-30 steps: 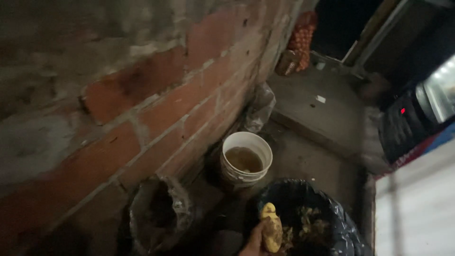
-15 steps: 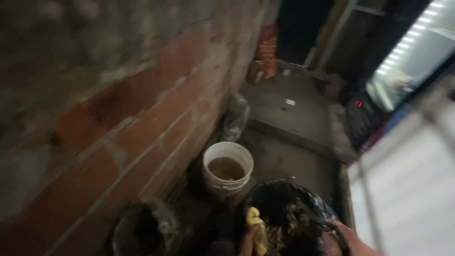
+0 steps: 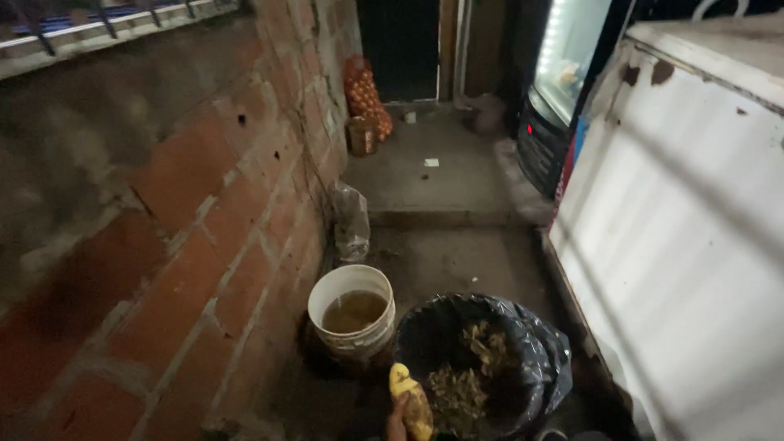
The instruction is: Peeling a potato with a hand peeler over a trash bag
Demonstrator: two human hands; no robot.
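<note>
Head view: left hand (image 3: 398,425) round yellow plantain (image 3: 412,402).

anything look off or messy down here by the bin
Nothing is spilled or tipped. The white bucket stands upright beside the brick wall, holding murky brownish liquid. The bag-lined bin holds peelings. The white cabinet has rust-coloured chips near its top, and small scraps of litter lie on the step.

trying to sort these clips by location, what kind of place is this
Probably a narrow back passage of a small shop or food stall: a bare brick wall, a lit glass-door cooler, a net sack of onions, and a bag-lined bin of peelings beside a hand holding a yellow vegetable.
</note>
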